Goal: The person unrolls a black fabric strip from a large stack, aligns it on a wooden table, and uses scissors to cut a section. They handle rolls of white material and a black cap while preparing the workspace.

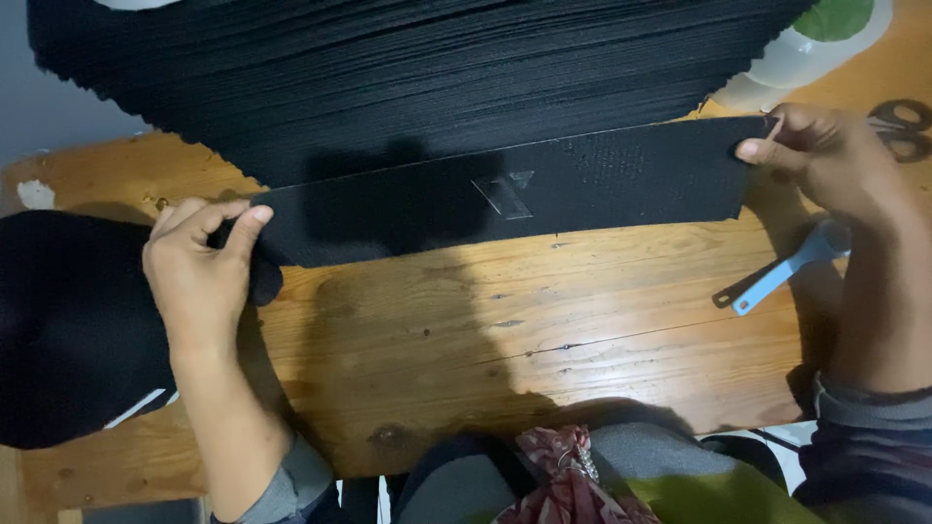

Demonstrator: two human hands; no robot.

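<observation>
Fabric in a long black strip [505,194] lies stretched across the wooden table [505,340], just in front of a tall stack of black pieces [408,78] and partly overlapping its lower edge. The strip looks thin, light and limp, likely to sag or fold if lifted from one point, so its two short ends seem the sensible places to grip. A small grey patch [505,192] sits near the strip's middle.

At the strip's left end, the left hand [199,272] pinches the cloth, thumb on top and fingers [180,218] curled closed around the edge. At the strip's right end, the right hand [825,160] pinches the corner between thumb and forefinger, narrowly closed. Below that end lies a pale blue-handled tool [782,277]; beyond it, scissors [898,126]. Left of the strip sits a dark cloth bundle [68,330].
</observation>
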